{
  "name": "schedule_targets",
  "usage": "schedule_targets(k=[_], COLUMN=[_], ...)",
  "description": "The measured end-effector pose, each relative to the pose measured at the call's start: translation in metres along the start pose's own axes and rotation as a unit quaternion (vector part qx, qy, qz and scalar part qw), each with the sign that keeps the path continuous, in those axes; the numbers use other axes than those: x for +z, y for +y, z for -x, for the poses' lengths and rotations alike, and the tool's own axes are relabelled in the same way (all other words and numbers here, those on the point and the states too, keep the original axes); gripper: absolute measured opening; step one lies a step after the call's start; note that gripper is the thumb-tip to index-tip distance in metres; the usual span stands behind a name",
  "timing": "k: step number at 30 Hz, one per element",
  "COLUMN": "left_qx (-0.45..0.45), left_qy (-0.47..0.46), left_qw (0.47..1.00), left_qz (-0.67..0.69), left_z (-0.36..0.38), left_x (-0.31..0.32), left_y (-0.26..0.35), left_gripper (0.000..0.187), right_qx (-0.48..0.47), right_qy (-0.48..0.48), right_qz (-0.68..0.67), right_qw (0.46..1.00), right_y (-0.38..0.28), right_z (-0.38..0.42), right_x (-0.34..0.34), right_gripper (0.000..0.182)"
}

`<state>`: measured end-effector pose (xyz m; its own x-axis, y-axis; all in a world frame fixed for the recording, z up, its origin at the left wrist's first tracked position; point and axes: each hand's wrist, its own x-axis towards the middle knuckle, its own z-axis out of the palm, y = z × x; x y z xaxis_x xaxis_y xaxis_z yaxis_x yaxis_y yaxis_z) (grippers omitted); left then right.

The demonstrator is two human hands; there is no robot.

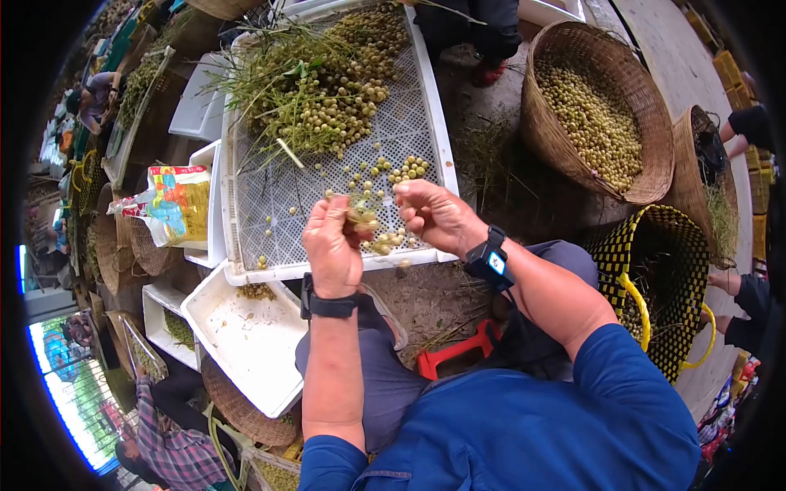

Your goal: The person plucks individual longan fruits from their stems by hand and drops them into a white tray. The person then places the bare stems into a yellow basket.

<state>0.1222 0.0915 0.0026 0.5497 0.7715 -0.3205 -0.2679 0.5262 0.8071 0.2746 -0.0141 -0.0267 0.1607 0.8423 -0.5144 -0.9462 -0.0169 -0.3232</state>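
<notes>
Both hands are over the near edge of a white perforated tray (434, 106). My left hand (334, 241) is closed on a small longan sprig (361, 216), which is smeared by motion. To its right, my right hand (440, 214) has its fingers curled in a pinch; whether anything is between them I cannot make out. Loose longans (409, 169) lie on the mesh just beyond the hands, and a few blurred ones are under them. Farther back on the tray is a large heap of longans on stems (327, 106).
A wicker basket full of longans (594, 123) stands at right, above a black-and-yellow woven basket (655, 270). A white bin (246, 335) sits at lower left, near a printed bag (182, 204). A red stool (458, 348) is by my legs. Other people work around.
</notes>
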Motion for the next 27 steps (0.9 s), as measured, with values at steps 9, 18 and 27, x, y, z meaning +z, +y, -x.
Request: schedule_targets(k=[9,18,27], left_qx=[-0.045,-0.100,-0.082], left_qy=[-0.004,-0.033,-0.002], left_qw=[0.997,0.994,0.992], left_qz=[0.066,0.009,0.090], left_z=[-0.009,-0.004,-0.013], left_x=[-0.006,0.000,-0.017], left_y=[0.004,-0.006,-0.001], left_gripper=[0.012,0.014,0.010], right_qx=[-0.247,-0.062,0.051], right_qy=[0.092,-0.130,0.017], right_qz=[0.654,0.345,0.177], right_qw=[0.709,0.928,0.983], right_y=[-0.002,-0.006,-0.004], right_z=[-0.003,0.020,0.012], right_x=[-0.012,0.011,-0.003], right_gripper=[0.059,0.037,0.026])
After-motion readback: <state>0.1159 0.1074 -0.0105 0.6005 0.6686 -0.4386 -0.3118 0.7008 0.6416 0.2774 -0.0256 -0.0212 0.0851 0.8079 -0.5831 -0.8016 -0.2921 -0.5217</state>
